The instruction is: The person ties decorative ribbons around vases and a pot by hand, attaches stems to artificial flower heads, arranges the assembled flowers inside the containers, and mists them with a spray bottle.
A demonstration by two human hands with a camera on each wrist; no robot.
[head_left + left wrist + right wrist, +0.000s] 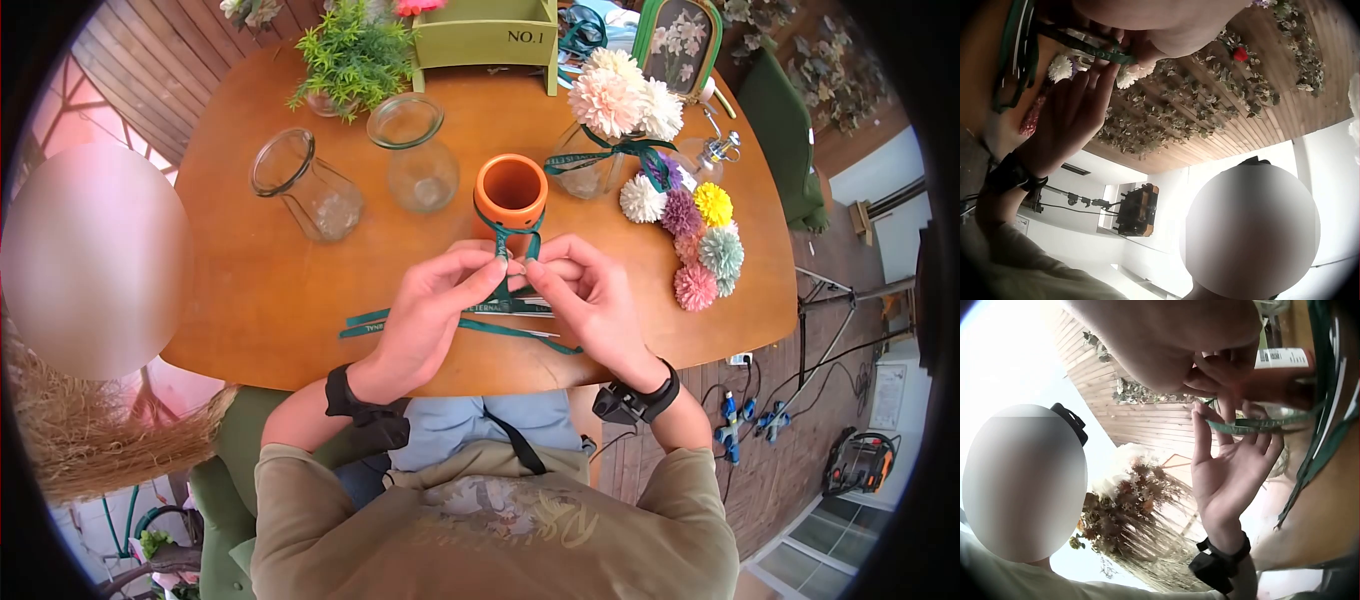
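Observation:
An orange pot stands upright on the table, a printed dark green ribbon tied or wrapped around its neck. My left hand, just in front of the pot, pinches the ribbon between thumb and fingers. Close beside it, my right hand pinches the ribbon on the other side, the fingertips of both hands nearly meeting. In the right wrist view the ribbon stretches across the left fingers. More green ribbon strips lie on the table below the hands. The fingertips partly hide the ribbon's crossing.
Two glass vases stand left of the pot. Behind right, pale flowers fill a ribboned vase, with loose pompom flowers nearby. A green planter, leafy plant and framed picture line the back.

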